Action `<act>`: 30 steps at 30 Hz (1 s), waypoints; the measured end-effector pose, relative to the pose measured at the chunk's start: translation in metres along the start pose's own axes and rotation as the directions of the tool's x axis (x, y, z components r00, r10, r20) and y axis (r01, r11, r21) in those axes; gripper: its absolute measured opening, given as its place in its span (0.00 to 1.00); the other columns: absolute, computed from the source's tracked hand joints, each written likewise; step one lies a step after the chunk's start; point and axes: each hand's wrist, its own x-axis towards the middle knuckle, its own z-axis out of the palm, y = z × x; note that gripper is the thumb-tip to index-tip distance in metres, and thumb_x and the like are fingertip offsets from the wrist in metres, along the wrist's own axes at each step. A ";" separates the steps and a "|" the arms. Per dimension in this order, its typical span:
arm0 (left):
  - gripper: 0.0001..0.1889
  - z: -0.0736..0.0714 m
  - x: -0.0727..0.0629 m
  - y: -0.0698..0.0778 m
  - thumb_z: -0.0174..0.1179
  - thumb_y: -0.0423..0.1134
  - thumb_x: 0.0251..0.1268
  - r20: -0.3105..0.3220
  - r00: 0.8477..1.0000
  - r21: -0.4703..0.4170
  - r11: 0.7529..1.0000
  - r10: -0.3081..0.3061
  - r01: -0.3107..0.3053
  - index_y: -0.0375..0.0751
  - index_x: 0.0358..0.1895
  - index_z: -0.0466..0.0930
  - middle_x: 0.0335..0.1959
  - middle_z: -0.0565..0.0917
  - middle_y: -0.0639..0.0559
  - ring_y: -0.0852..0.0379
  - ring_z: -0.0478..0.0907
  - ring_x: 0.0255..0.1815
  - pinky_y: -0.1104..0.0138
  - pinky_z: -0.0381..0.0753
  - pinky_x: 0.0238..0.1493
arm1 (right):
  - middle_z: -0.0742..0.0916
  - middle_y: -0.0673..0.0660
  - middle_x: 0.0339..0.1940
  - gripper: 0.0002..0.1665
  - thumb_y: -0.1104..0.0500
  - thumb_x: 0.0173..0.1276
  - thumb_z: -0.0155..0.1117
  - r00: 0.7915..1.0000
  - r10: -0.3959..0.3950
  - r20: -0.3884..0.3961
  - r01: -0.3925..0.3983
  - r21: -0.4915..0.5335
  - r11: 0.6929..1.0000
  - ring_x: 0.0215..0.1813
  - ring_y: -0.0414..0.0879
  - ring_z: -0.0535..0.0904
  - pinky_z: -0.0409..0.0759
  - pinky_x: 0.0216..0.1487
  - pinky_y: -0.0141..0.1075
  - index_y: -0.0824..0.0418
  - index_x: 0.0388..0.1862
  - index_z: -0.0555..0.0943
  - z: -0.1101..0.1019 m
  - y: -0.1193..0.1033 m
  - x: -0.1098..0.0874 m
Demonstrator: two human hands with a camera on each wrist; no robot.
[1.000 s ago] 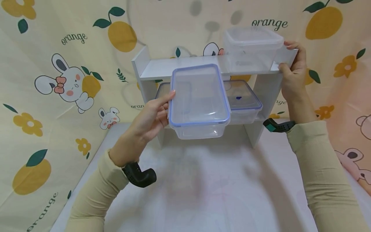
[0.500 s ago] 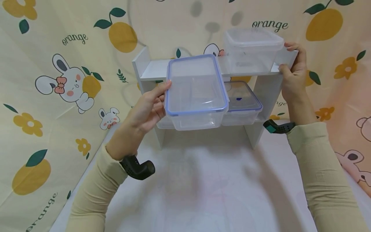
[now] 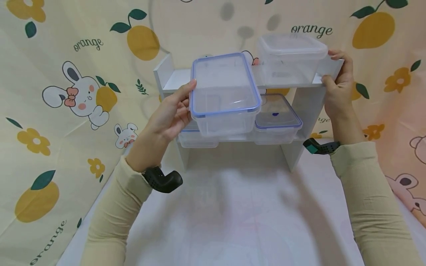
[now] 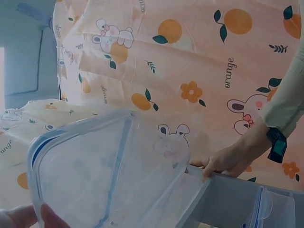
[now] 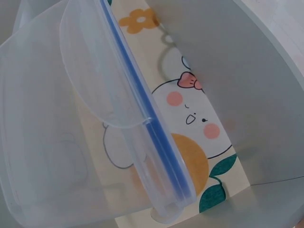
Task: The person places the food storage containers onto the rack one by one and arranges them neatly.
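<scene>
A clear food container with a blue-edged lid hangs in front of the white shelf, tilted so its lid faces me. My left hand grips it by its left side, thumb near the lid's edge. In the left wrist view the same food container shows close up, with fingertips at its lower left. At the shelf's right end, my right hand holds the upright side panel, thumb in front and fingers behind. In the left wrist view this right hand rests on the panel's edge.
On the top shelf, at the right, stands a frosted container. The lower shelf bears a blue-rimmed container at right and another container at left, partly hidden by the held one. A patterned cloth hangs behind the white table.
My left hand has raised the food container and carried it slightly left, toward the top shelf's level. More of the lower left container shows below it. My right hand keeps its hold on the panel.
</scene>
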 end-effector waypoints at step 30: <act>0.10 -0.002 0.050 0.026 0.58 0.41 0.67 -0.141 0.988 -0.086 0.994 0.061 -0.074 0.38 0.43 0.73 0.32 0.79 0.51 0.61 0.74 0.32 0.77 0.78 0.30 | 0.72 0.56 0.64 0.29 0.82 0.66 0.41 0.997 0.062 -0.034 -0.061 0.013 0.998 0.65 0.50 0.65 0.66 0.72 0.40 0.58 0.59 0.69 0.001 -0.002 -0.001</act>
